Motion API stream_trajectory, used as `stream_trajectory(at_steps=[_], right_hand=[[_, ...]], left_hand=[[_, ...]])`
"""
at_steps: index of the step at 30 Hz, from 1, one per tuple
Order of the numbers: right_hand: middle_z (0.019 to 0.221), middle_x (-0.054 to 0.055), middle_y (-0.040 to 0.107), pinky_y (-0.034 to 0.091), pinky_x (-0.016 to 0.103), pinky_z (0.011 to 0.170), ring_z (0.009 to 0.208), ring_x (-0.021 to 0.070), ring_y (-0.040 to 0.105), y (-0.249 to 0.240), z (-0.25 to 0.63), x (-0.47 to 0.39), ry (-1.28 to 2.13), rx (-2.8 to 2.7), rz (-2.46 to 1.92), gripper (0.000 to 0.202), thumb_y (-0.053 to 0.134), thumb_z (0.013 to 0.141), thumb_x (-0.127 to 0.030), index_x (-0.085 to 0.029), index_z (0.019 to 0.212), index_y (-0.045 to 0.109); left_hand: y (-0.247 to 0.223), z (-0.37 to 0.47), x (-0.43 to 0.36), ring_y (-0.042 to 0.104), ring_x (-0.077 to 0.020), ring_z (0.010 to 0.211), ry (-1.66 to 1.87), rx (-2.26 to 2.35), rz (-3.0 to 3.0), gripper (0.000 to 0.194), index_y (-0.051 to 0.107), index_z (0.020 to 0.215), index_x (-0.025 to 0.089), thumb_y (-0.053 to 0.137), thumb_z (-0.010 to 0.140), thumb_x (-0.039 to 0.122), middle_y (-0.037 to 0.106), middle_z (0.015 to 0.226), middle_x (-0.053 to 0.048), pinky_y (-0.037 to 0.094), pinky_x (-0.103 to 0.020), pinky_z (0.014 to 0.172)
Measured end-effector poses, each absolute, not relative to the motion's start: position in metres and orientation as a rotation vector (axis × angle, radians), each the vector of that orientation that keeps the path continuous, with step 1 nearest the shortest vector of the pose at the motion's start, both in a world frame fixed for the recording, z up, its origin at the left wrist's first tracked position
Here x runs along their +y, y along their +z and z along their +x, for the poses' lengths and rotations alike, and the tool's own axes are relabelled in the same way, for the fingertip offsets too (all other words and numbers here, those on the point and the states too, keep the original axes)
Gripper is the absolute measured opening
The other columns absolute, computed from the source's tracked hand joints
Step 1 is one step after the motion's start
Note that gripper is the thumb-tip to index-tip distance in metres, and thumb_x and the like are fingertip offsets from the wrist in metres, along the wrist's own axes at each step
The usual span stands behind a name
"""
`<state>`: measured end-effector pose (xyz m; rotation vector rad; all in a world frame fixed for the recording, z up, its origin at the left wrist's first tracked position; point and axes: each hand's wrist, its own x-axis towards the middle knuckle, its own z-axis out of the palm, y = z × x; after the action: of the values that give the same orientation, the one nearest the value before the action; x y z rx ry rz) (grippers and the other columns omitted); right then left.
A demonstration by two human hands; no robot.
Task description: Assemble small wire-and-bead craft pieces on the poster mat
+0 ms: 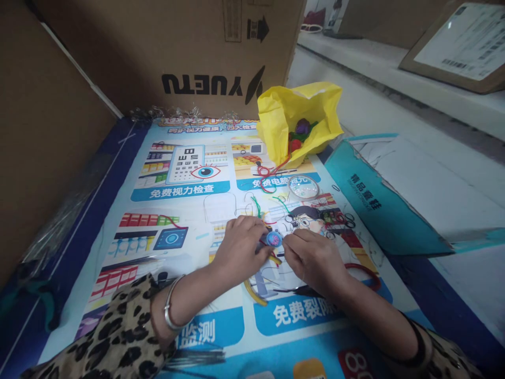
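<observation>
A small blue round piece with a pink centre point(274, 239) sits between my two hands. The thumb and fingers of my left hand point(239, 245) are closed on its left side. At its right edge, my right hand point(315, 258) is pinched together; whatever its fingertips hold is too small to make out. Around them lie green thread ends point(257, 206) and a yellow strip point(254, 292). A shallow clear round dish with tiny beads point(303, 187) stands beyond my right hand. Thin dark wires point(221, 196) are scattered nearby.
A yellow bag point(272, 123) with red, purple and green items stands at the back, red cord trailing out. The torn teal box point(366, 197) is on the right. Cardboard boxes point(213, 47) wall the back and left. Teal-handled pliers point(49, 305) lie at left on the printed poster point(221, 329).
</observation>
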<state>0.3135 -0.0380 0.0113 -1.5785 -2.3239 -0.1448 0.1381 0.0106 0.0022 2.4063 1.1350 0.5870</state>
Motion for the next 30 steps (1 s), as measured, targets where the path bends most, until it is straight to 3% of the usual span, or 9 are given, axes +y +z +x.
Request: stream_trajectory(at_steps=[30], right_hand=[[0.058,0.001,0.051,0.028,0.026,0.057,0.059,0.013,0.045,0.0135,0.3116,-0.0379,-0.192,-2.332,-1.568,0.021,0.046,0.077,-0.01,-0.018,0.058,0.052]], left_hand=[[0.0034,0.1376,0.0104,0.046,-0.0226,0.103,0.588,1.132,2.388,0.021,0.058,0.092,0.022,0.065,0.072,0.025,0.058,0.105,-0.003,0.035,-0.04,0.086]])
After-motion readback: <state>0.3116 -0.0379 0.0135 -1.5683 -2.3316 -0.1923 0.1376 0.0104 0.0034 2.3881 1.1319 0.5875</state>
